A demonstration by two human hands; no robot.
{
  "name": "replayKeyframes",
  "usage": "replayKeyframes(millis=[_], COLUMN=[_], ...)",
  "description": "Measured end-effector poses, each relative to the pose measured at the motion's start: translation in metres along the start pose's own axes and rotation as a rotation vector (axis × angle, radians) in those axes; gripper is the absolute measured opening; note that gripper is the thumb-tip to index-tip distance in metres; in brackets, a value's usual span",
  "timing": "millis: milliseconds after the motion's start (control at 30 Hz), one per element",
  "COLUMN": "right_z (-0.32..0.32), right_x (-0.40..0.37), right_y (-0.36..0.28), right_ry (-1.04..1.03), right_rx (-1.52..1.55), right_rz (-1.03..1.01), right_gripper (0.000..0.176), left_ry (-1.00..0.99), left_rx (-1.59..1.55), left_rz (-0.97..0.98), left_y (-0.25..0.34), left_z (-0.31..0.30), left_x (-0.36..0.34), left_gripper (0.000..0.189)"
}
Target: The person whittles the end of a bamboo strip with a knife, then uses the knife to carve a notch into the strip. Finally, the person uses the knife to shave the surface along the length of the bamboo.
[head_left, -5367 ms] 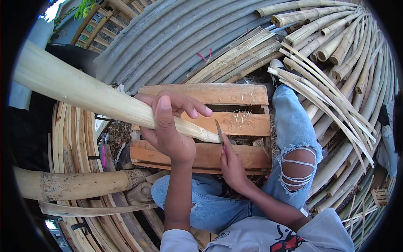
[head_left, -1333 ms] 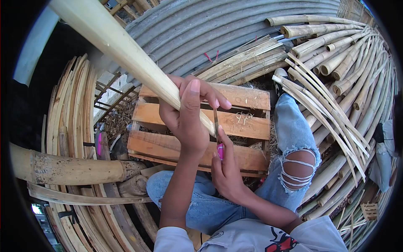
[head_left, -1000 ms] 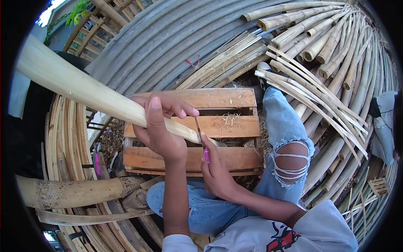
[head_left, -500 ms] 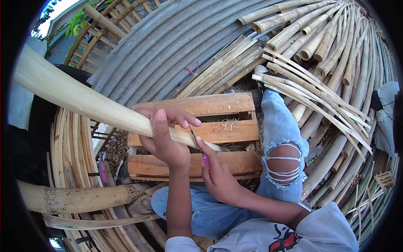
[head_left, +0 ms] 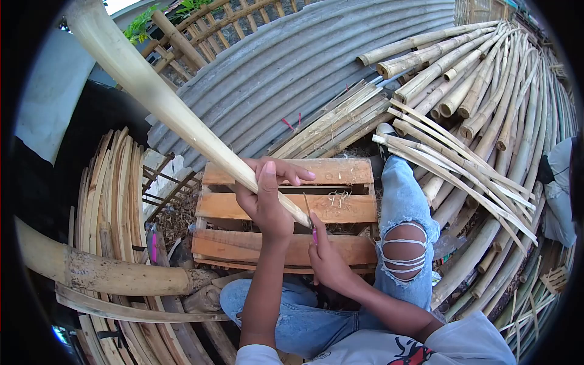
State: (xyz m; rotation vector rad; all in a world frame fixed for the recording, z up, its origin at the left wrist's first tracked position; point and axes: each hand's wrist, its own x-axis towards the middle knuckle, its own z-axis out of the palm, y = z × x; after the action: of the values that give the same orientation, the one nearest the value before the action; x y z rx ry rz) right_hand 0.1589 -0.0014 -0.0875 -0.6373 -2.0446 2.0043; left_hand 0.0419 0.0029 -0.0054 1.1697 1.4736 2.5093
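A long, pale split bamboo piece (head_left: pixel 194 139) slants from the upper left down to the middle of the head view. My left hand (head_left: pixel 267 198) wraps round it near its lower end, thumb up and forefinger stretched out. Closed on the pink handle of a small knife (head_left: pixel 314 236), my right hand (head_left: pixel 331 261) is just beyond the bamboo's lower tip. The thin blade points up beside that tip; whether it touches cannot be made out. Both hands are above a slatted wooden crate (head_left: pixel 286 246), where curled shavings (head_left: pixel 339 198) lie on a slat.
Bamboo poles (head_left: pixel 450 103) are heaped to the right, with loose split strips (head_left: pixel 450 161) across them. Corrugated metal sheeting (head_left: pixel 292 67) stands behind the crate. Stacked slats (head_left: pixel 106 201) and a thick bamboo pole (head_left: pixel 121 277) lie to the left. My knee (head_left: pixel 404 249) borders the crate.
The bamboo's upper end has swung upward and rightward, so the piece slants more steeply. My right hand has slid the knife down to its lower tip. The whole view has shifted slightly.
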Motion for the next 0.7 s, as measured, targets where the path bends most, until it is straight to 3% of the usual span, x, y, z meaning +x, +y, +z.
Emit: replayKeyframes(millis=[33, 100, 167, 233, 300, 367, 467, 533, 567, 633, 700], right_z=[0.002, 0.007, 0.01, 0.013, 0.012, 0.012, 0.011, 0.013, 0.014, 0.014, 0.015], right_x=[0.0, -0.003, -0.007, -0.004, -0.001, 0.004, -0.003, -0.003, -0.002, 0.002, 0.003], right_y=[0.004, -0.005, -0.023, -0.017, 0.004, 0.021, -0.005, -0.016, -0.007, 0.021, 0.029], right_ry=[-0.04, -0.027, 0.062, 0.058, -0.007, -0.013, -0.035, 0.083, 0.092, 0.008, 0.01], right_rx=[0.071, 0.124, 0.034, 0.024, 0.059, -0.007, -0.005, -0.095, -0.086, -0.026, -0.018], right_rz=[0.151, 0.128, -0.283, -0.222, 0.075, 0.046, -0.033, -0.285, -0.283, 0.015, 0.022], right_gripper=[0.065, 0.063, 0.062, 0.062, 0.064, 0.066, 0.066, 0.067, 0.067, 0.064, 0.066], left_ry=[-0.017, -0.032, -0.078, -0.07, -0.066, -0.05, 0.027, 0.03, 0.028, 0.014, 0.016], left_rx=[0.016, 0.034, -0.066, -0.016, -0.075, -0.078, 0.017, 0.031, 0.026, 0.063, 0.059], left_rz=[-0.019, -0.043, -0.026, -0.04, -0.021, -0.039, -0.045, -0.041, -0.026, -0.028, -0.028], left_y=[0.001, -0.001, -0.003, -0.001, -0.002, -0.002, 0.002, 0.001, 0.0, 0.001, 0.001], left_z=[-0.003, -0.006, -0.008, -0.008, -0.012, -0.015, -0.008, -0.003, -0.002, -0.005, -0.009], left_x=[-0.001, 0.001, -0.003, -0.001, 0.0, 0.001, 0.001, -0.001, 0.0, 0.0, 0.001], left_gripper=[0.017, 0.017, 0.014, 0.014, 0.013, 0.013, 0.019, 0.019, 0.02, 0.021, 0.021])
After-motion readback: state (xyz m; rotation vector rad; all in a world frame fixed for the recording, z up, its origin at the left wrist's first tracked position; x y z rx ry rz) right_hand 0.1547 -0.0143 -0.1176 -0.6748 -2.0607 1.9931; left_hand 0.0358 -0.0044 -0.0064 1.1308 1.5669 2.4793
